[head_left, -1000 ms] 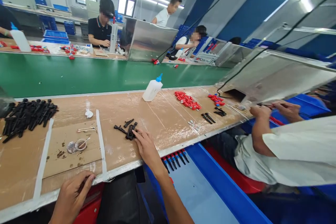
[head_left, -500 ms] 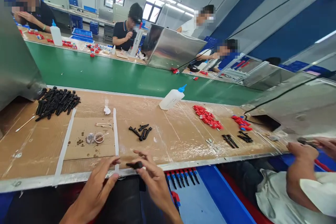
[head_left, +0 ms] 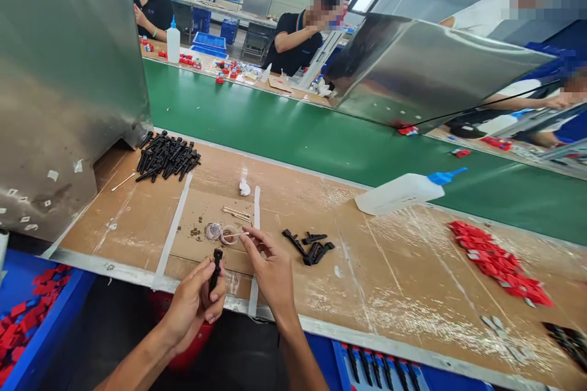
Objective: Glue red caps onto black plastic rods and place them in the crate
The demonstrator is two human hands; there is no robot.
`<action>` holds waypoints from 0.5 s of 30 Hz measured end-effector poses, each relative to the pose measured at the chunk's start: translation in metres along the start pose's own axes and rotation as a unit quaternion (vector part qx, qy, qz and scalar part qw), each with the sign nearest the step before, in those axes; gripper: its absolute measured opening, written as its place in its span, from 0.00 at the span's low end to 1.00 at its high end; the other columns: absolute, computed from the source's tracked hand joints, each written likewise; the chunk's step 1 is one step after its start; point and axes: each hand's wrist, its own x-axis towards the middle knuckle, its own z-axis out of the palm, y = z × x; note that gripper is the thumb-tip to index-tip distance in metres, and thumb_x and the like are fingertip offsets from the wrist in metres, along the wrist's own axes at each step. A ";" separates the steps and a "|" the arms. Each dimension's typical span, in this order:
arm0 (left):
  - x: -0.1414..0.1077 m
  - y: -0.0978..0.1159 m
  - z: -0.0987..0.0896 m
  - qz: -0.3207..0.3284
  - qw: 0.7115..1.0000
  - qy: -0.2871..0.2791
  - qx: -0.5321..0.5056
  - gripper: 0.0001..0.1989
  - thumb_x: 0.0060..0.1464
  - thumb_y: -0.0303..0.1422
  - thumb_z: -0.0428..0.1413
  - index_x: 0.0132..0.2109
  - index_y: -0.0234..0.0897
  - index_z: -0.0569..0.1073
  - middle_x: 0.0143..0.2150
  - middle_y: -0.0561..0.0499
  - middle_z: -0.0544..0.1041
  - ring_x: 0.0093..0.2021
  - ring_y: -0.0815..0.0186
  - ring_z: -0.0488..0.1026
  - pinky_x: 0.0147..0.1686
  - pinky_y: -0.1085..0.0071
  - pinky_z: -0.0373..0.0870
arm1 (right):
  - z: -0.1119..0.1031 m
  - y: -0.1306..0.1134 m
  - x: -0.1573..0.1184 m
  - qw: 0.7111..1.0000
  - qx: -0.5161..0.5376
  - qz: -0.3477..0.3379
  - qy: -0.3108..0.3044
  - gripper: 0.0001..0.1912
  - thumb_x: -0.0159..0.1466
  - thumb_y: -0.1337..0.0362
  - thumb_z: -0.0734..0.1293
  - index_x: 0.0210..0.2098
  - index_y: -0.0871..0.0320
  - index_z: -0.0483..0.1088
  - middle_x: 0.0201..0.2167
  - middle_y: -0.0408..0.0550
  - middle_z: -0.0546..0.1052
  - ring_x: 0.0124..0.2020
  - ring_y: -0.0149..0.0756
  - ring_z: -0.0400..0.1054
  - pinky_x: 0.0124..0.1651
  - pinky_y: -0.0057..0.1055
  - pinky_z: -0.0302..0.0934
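Note:
My left hand (head_left: 195, 302) holds a small black plastic part (head_left: 214, 269) upright at the near edge of the brown workbench (head_left: 389, 293). My right hand (head_left: 270, 266) pinches a thin stick (head_left: 235, 234) whose tip rests in a small clear dish (head_left: 228, 235); a second dish (head_left: 213, 231) sits beside it. A few loose black parts (head_left: 310, 245) lie just right of my right hand. A big pile of black parts (head_left: 166, 156) lies at the back left of the bench.
A white squeeze bottle with a blue cap (head_left: 403, 190) lies on its side by the green conveyor (head_left: 298, 128). Red parts (head_left: 498, 259) are heaped at the right. A steel hood (head_left: 59, 73) stands at left. Blue bins (head_left: 27, 311) sit below. Other people work across the belt.
The black part passed from my right hand into my left. My right hand reached forward and took the stick at the dish. The view swung left and closer to the bench.

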 end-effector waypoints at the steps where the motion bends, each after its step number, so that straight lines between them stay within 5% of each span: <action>1: 0.000 0.001 0.000 -0.007 1.000 -0.001 -0.009 0.11 0.63 0.40 0.47 0.40 0.36 0.66 0.22 0.61 0.55 0.16 0.78 0.47 0.18 0.78 0.45 | 0.003 -0.003 0.002 1.000 -0.003 -0.009 -0.008 0.15 0.64 0.54 0.67 0.42 0.56 0.77 0.39 0.50 0.80 0.34 0.37 0.71 0.39 0.34 0.65; 7: 0.005 0.001 -0.008 -0.019 0.998 -0.025 -0.056 0.14 0.64 0.40 0.49 0.41 0.33 0.69 0.21 0.62 0.50 0.17 0.79 0.41 0.18 0.79 0.41 | 0.008 -0.015 0.000 0.993 -0.064 -0.096 -0.019 0.09 0.65 0.60 0.66 0.40 0.53 0.78 0.38 0.48 0.81 0.36 0.38 0.72 0.39 0.34 0.66; 11: 0.007 0.002 -0.015 -0.038 0.993 -0.035 -0.107 0.11 0.64 0.38 0.49 0.40 0.34 0.67 0.21 0.62 0.50 0.16 0.78 0.40 0.18 0.79 0.41 | 0.003 0.000 -0.003 0.998 -0.027 -0.036 0.047 0.10 0.64 0.59 0.67 0.42 0.56 0.76 0.39 0.50 0.81 0.39 0.40 0.75 0.45 0.37 0.68; 15: 0.008 0.002 -0.017 -0.054 0.990 -0.041 -0.122 0.11 0.65 0.38 0.47 0.39 0.34 0.66 0.21 0.62 0.50 0.16 0.78 0.40 0.18 0.79 0.40 | 0.001 0.008 -0.008 0.994 0.053 0.021 0.090 0.11 0.62 0.58 0.69 0.40 0.58 0.76 0.36 0.50 0.81 0.36 0.40 0.76 0.40 0.35 0.71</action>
